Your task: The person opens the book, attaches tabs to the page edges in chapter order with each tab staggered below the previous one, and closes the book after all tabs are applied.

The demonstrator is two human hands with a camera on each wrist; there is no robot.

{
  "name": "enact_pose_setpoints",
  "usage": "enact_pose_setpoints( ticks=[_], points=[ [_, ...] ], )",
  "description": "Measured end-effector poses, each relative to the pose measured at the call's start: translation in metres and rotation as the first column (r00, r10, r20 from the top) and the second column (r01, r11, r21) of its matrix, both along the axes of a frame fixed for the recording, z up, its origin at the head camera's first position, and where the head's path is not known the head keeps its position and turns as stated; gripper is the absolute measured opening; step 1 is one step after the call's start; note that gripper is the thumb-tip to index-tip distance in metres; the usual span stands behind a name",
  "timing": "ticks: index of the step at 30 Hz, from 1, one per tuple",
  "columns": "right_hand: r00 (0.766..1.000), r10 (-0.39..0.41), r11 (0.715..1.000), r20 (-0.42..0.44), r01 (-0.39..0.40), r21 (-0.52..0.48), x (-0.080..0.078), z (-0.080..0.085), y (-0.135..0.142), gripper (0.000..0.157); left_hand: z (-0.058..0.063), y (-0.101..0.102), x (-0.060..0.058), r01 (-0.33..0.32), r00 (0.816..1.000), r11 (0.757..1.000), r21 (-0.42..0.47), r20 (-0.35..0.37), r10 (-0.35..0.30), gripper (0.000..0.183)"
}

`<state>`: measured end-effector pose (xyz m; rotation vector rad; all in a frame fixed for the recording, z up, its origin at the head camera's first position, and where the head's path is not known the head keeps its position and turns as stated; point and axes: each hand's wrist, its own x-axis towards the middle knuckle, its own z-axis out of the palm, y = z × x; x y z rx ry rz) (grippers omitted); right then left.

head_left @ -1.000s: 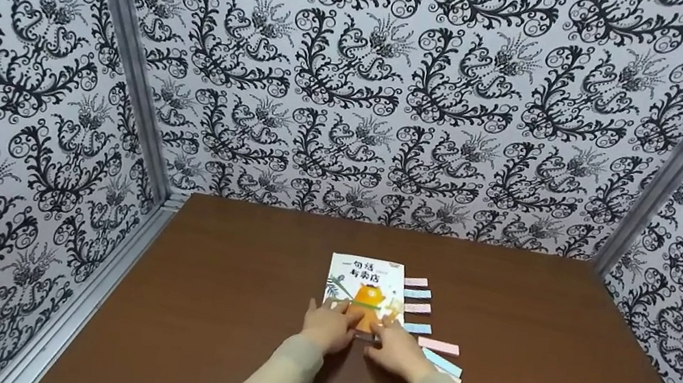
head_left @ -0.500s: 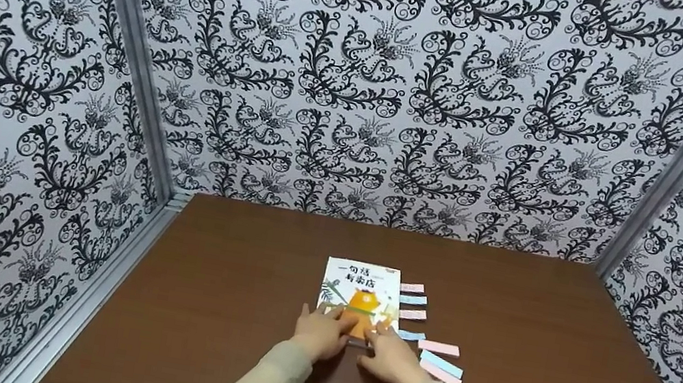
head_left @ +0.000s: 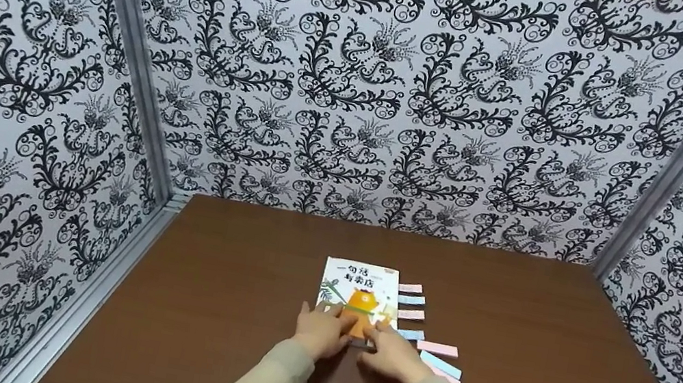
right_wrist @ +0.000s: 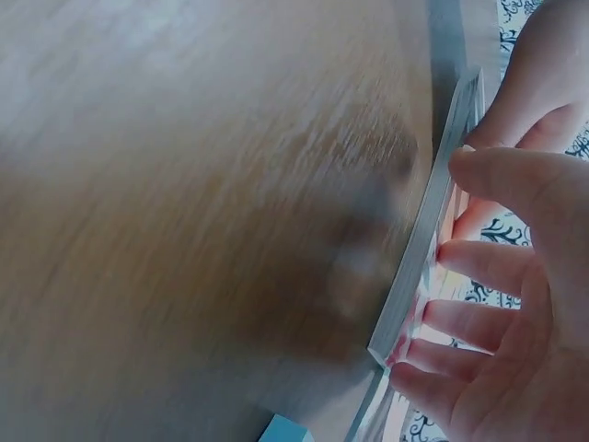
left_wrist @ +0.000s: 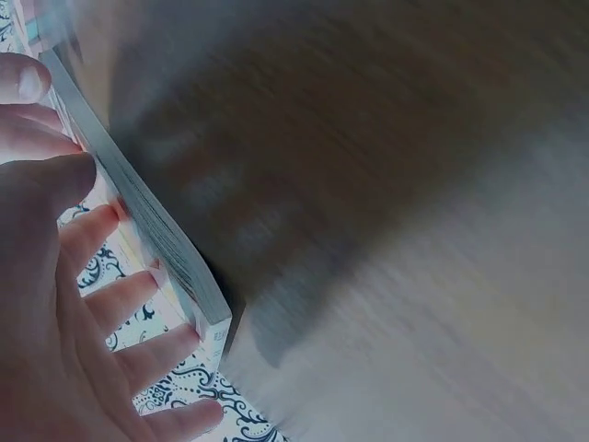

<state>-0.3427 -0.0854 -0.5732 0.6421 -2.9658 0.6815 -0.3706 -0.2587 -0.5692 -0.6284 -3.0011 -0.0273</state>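
Note:
A closed book [head_left: 334,278] with a white cover, dark Chinese lettering and an orange animal drawing lies flat on the brown table. My left hand [head_left: 319,333] rests on the lower left of its cover, fingers spread. My right hand [head_left: 392,352] lies on the lower right part, its fingers fairly straight. In the left wrist view the left fingers [left_wrist: 147,364] reach over the cover beside the page edge. The right wrist view shows the right thumb [right_wrist: 502,175] at the book's near edge and the other fingers on the cover.
Several pink and blue paper strips line the book's right side, among them a blue strip [head_left: 410,299]. More lie loose beside my right wrist, such as a pink strip [head_left: 438,349]. Patterned wall panels [head_left: 400,90] enclose the table [head_left: 206,335] at the back and sides.
Over the second, the book and both hands have shifted slightly nearer to me, together with the strips along its right side. Almost nothing has changed in the last half second.

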Motion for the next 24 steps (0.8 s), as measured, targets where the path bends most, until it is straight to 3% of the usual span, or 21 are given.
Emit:
enact_pose_setpoints(
  ticks=[8, 13, 18, 24],
  points=[
    [1.000, -0.012, 1.000, 0.008, 0.012, -0.018, -0.003, -0.005, -0.005, 0.060, -0.010, -0.004, -0.007, -0.028, 0.999, 0.999, -0.031, 0.022, 0.029, 0.046],
    [0.999, -0.030, 1.000, 0.033, 0.030, -0.009, 0.001, -0.007, -0.006, 0.064, -0.011, -0.004, -0.005, -0.019, 1.000, 0.999, -0.027, 0.021, 0.020, 0.047],
    [0.999, -0.019, 1.000, 0.051, 0.020, -0.024, -0.003, -0.002, -0.003, 0.063, -0.002, -0.003, -0.007, -0.009, 1.000, 1.000, -0.021, 0.019, 0.009, 0.046],
    [1.000, -0.005, 0.999, -0.006, 0.004, -0.054, -0.015, 0.012, 0.009, 0.053, 0.014, -0.002, -0.019, 0.001, 1.000, 1.000, -0.023, -0.003, -0.001, 0.045]
  ],
)
